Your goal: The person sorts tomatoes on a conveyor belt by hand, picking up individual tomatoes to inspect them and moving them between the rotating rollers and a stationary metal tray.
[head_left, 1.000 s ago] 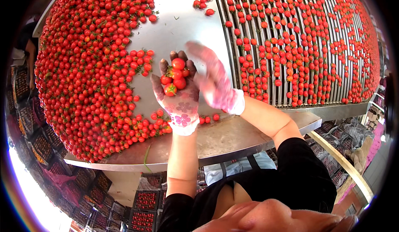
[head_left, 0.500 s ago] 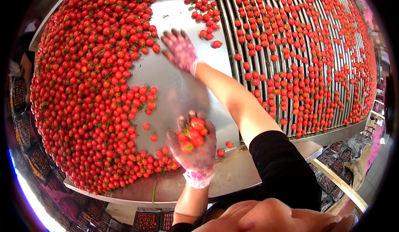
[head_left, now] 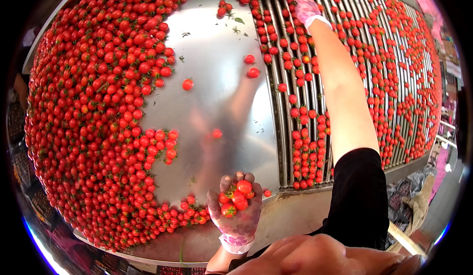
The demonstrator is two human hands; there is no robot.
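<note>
My left hand (head_left: 237, 221), in a thin glove with a pink flower print and dark-stained fingers, is turned palm up near the front edge of the metal table (head_left: 212, 63). In its cupped fingers lie several red cherry tomatoes (head_left: 241, 187) with green stalks. My right hand (head_left: 306, 9), gloved alike, reaches far over the roller conveyor (head_left: 283, 161). It touches the rollers among loose tomatoes, its fingers loosely apart and partly hidden, with nothing visibly held. A large heap of cherry tomatoes (head_left: 93, 117) covers the table's left side.
Rows of tomatoes (head_left: 308, 152) sit between the rollers. A few single tomatoes (head_left: 187, 84) and a small cluster (head_left: 224, 8) lie on the bare metal, with leaf scraps (head_left: 239, 20). Dark crates of tomatoes (head_left: 172, 270) stand below the table's front edge. A pale wooden bar (head_left: 406, 238) lies at lower right.
My right hand has swept from the metal table rightward and away onto the rollers; the cluster of tomatoes there has mostly moved onto them. My left hand, still holding tomatoes, sits lower in view.
</note>
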